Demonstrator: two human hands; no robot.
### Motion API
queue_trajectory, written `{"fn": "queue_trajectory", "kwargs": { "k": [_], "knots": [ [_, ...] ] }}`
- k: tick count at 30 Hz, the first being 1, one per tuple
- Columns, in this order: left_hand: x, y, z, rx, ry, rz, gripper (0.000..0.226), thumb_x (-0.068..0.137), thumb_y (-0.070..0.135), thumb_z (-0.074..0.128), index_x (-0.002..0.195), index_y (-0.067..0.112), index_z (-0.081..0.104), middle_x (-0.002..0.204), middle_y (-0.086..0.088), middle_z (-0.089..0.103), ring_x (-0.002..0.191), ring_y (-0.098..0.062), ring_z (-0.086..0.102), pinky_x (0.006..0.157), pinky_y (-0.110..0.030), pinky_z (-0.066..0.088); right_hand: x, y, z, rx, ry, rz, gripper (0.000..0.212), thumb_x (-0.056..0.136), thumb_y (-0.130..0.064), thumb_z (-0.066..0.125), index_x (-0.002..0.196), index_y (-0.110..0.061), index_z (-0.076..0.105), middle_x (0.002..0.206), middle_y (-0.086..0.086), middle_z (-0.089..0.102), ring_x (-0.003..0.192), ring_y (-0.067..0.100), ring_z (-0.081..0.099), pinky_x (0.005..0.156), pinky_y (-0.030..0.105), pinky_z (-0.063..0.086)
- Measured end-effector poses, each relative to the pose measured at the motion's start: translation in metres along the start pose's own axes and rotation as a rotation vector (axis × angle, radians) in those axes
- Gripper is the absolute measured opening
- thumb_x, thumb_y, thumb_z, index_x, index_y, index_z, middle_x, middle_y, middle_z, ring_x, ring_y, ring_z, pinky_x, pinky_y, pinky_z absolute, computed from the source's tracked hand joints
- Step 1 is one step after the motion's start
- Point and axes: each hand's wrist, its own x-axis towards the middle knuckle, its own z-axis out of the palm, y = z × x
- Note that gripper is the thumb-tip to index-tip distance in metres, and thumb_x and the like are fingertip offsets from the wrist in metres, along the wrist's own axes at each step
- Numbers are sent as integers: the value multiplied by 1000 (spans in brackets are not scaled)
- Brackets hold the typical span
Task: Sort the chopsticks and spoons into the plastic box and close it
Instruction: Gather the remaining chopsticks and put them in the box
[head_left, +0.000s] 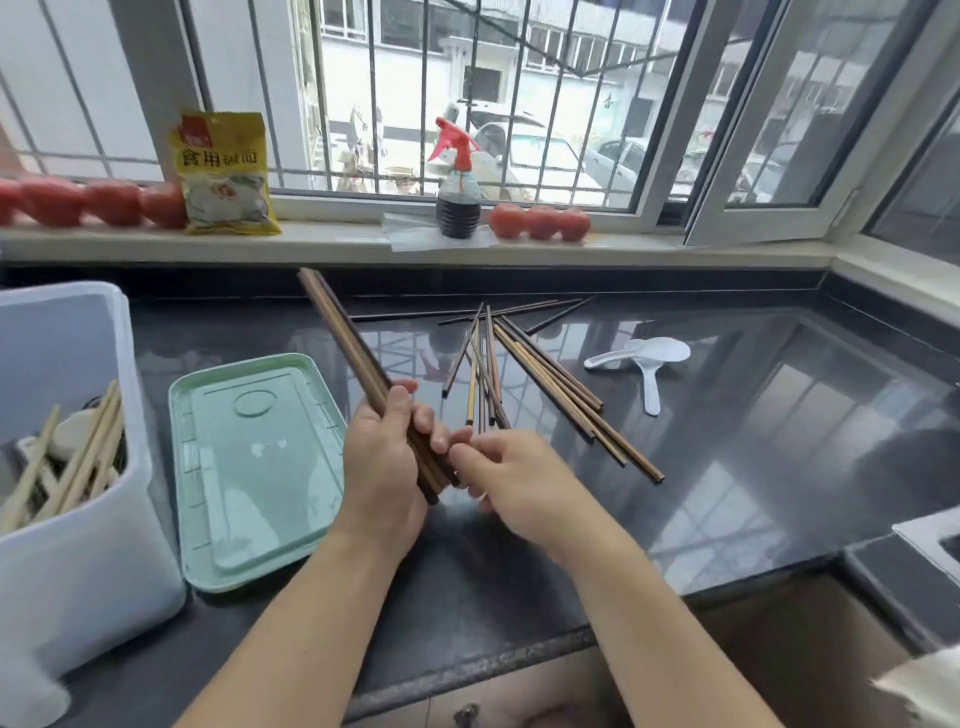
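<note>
Left hand (382, 467) clamped around bundle of dark chopsticks (345, 340); right hand (511, 483) fingertips touching bundle's lower end. Loose chopsticks (545, 384) on counter (779, 441); green lid (254, 467) beside plastic box (78, 519).

Daylight is pouring through the barred window (467, 104), glaring off the glossy black stone counter (727, 415); edges are bending and blurring.
</note>
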Motion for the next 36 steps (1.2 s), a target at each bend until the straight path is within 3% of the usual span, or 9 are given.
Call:
{"fn": "queue_trajectory", "kwargs": {
  "k": [3, 5, 7, 14, 17, 21, 26, 30, 36],
  "knots": [
    [10, 3, -5, -4, 153, 161, 17, 113, 21, 35, 102, 17, 47, 65, 2, 42, 48, -12, 37, 50, -31, 48, 44, 5, -29, -393, 309, -11, 25, 96, -37, 62, 111, -20, 71, 107, 1, 69, 104, 21, 62, 89, 35, 46],
    [10, 3, -4, -32, 159, 158, 18, 113, 20, 35, 101, 17, 47, 65, 1, 42, 49, -13, 36, 48, -29, 41, 71, 6, -33, -592, 221, 65, 53, 93, -47, 61, 138, -20, 55, 138, 8, 54, 131, 30, 46, 108, 41, 37],
    [10, 1, -4, -56, 140, 131, 18, 113, 20, 34, 101, 16, 47, 64, 0, 42, 48, -13, 35, 47, -29, 39, 92, 5, -24, -652, 97, 122, 69, 92, -57, 58, 147, -18, 43, 148, 13, 44, 138, 36, 34, 112, 46, 32],
    [12, 5, -8, -144, 147, 53, 17, 113, 20, 33, 107, 13, 48, 65, -1, 41, 48, -14, 36, 47, -28, 38, 147, -2, 5, -736, 150, 298, 87, 87, -71, 36, 142, -6, 49, 146, 20, 43, 130, 37, 37, 96, 48, 38],
    [10, 6, -7, -138, 143, 35, 16, 113, 20, 34, 109, 13, 48, 65, -2, 42, 49, -14, 36, 47, -29, 38, 164, -15, 8, -674, 145, 374, 92, 88, -74, 22, 150, -8, 41, 155, 18, 34, 137, 39, 31, 100, 53, 36],
    [7, 6, -5, -104, 120, 7, 15, 113, 19, 35, 112, 12, 48, 65, -3, 44, 50, -15, 36, 48, -30, 38, 173, -28, 19, -745, 131, 415, 81, 93, -60, 44, 153, -6, 33, 150, 17, 28, 130, 38, 33, 80, 48, 38],
    [9, 8, -7, -93, 93, -14, 16, 113, 18, 34, 109, 11, 49, 65, -3, 45, 50, -15, 37, 49, -30, 39, 166, -18, 29, -909, 134, 392, 59, 96, -24, 54, 148, -4, 36, 142, 22, 31, 125, 37, 36, 88, 45, 44],
    [11, 7, -5, -89, 87, -27, 18, 113, 19, 33, 107, 11, 48, 65, -2, 44, 49, -14, 38, 48, -29, 40, 162, 2, 24, -901, 54, 415, 56, 91, -25, 55, 142, -4, 44, 145, 23, 37, 127, 42, 41, 90, 47, 42],
    [6, 7, -6, -30, 36, -25, 17, 113, 20, 34, 109, 11, 48, 64, -2, 45, 49, -15, 39, 49, -31, 41, 153, -1, 20, -1027, -63, 382, 51, 83, -19, 60, 132, -7, 54, 128, 22, 51, 109, 40, 52, 69, 44, 45]
  ]
}}
